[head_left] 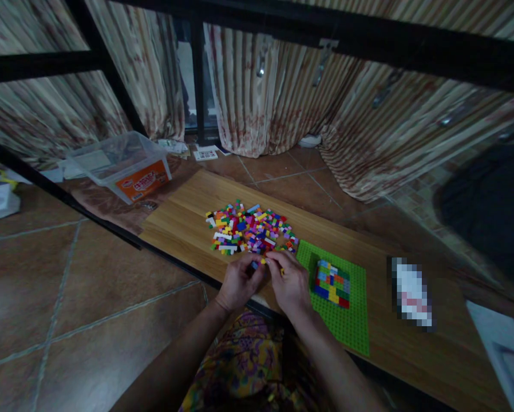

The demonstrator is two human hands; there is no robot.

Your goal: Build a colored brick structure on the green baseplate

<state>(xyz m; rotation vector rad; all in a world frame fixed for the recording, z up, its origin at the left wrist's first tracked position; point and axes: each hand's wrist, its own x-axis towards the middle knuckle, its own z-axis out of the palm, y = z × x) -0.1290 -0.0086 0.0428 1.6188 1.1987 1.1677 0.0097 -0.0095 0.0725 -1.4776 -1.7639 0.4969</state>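
Observation:
Close together at the table's near edge, both of my hands are curled around small toy bricks. My left hand point(240, 280) pinches a blue brick point(254, 265). Between the two hands shows a small yellow brick point(263, 261), which the fingers of my right hand point(290, 281) grip. Another bit of yellow peeks out under the right fingers. Just beyond lies a loose heap of mixed toy bricks point(250, 226). To the right, a green baseplate point(355, 326) carries a multicoloured block of joined bricks point(332, 284).
A wooden tabletop point(184, 209) bears all of this. Beyond its left end stands a clear plastic bin point(149, 151) with an orange label. A pixelated object point(411, 293) lies at the right. Dark metal bars point(106, 229) and striped curtains point(257, 114) surround the tiled floor.

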